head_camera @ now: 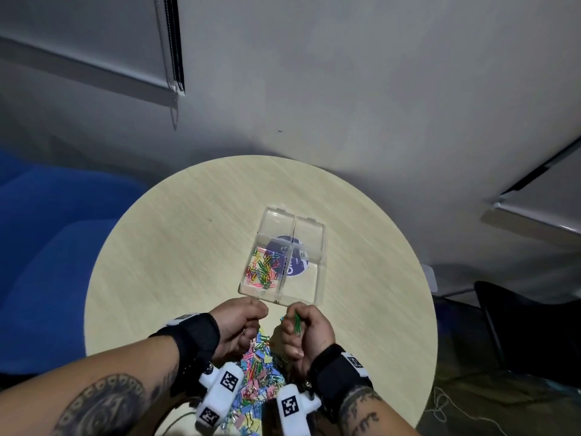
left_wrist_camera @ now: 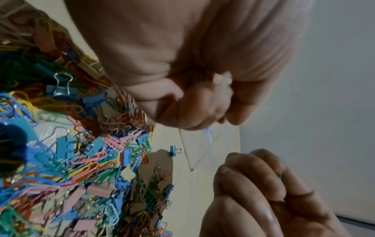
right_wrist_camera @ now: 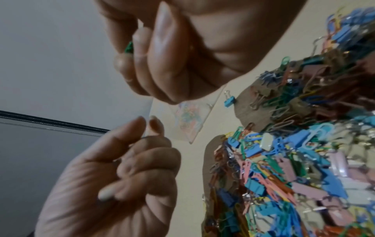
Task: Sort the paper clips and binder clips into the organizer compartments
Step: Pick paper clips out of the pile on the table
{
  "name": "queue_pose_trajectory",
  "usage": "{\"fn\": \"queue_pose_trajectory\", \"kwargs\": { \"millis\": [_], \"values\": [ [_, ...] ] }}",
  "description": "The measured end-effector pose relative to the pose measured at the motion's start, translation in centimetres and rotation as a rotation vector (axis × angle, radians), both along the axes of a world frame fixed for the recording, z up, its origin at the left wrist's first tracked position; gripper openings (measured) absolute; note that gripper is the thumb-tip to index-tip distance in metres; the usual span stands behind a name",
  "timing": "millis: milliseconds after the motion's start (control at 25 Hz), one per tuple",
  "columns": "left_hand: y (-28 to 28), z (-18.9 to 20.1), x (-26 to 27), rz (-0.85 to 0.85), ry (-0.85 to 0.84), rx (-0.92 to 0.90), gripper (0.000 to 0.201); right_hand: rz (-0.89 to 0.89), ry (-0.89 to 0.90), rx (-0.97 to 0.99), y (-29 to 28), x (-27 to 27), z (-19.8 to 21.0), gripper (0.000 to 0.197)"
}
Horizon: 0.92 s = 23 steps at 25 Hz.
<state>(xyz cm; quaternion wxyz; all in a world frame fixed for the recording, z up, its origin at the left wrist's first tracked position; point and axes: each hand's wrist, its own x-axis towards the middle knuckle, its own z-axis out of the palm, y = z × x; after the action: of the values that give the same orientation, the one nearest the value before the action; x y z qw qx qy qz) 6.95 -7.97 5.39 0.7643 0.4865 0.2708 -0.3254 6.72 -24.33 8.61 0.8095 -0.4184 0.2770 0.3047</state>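
— Pinched in the curled fingers of the right hand [head_camera: 303, 332] is a small bunch of green paper clips [head_camera: 296, 324], held just short of the near wall of the clear organizer [head_camera: 319, 280]. How are they expected to handle?

— Very light, stiff wire is judged, with a slick coating; loose clips in a bunch are likely to slide apart or hook into one another. A firm pinch across the flat loops is advised, not at the tips.

— And the left hand [head_camera: 240, 328]?

— Its fingers are curled, thumb against forefinger; something thin and dark may be pinched there, but what it is cannot be told from the right wrist view.

— Where is the rest of the stock found?

— A mixed pile [head_camera: 257, 369] of coloured paper clips and binder clips is spread on the round table [head_camera: 176, 247], under and behind both wrists. One blue binder clip [left_wrist_camera: 174, 151] lies apart, near the organizer's corner.

— How should binder clips be taken?

— By the folded body, it is judged; the wire handles swing and snag. They are heavier and springy, though hardly fragile.

— What has been sorted?

— The near left compartment is seen to hold paper clips [head_camera: 262, 269]; the other three look bare.
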Motion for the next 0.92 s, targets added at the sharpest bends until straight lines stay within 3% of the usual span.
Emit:
{"fn": "queue_pose_trajectory", "kwargs": {
  "millis": [120,200,320,520,720,840,920],
  "values": [
    [0.8,0.2,1.4,0.067,0.036,0.065,0.013,0.035,-0.004,-0.155,1.3,1.2,0.6,0.017],
    [1.2,0.8,3.1,0.086,0.057,0.172,0.022,0.146,-0.031,-0.370,2.2,2.5,0.7,0.019],
    [1.6,1.8,6.3,0.172,0.003,0.282,0.016,0.294,-0.104,-0.579,3.6,5.5,0.9,0.022],
    [1.0,3.5,10.1,0.273,-0.026,0.198,0.029,0.365,-0.184,-0.662,4.5,10.8,1.2,0.038],
    [0.7,3.4,10.6,0.276,-0.067,0.116,0.055,0.345,-0.315,-0.715,3.8,12.1,2.0,0.035],
    [1.4,3.1,10.0,0.254,-0.102,0.121,0.051,0.274,-0.306,-0.663,3.4,11.4,1.2,0.034],
    [2.3,3.3,9.4,0.198,-0.152,0.183,0.036,0.226,-0.295,-0.621,2.8,10.3,1.4,0.032]
  ]
}}
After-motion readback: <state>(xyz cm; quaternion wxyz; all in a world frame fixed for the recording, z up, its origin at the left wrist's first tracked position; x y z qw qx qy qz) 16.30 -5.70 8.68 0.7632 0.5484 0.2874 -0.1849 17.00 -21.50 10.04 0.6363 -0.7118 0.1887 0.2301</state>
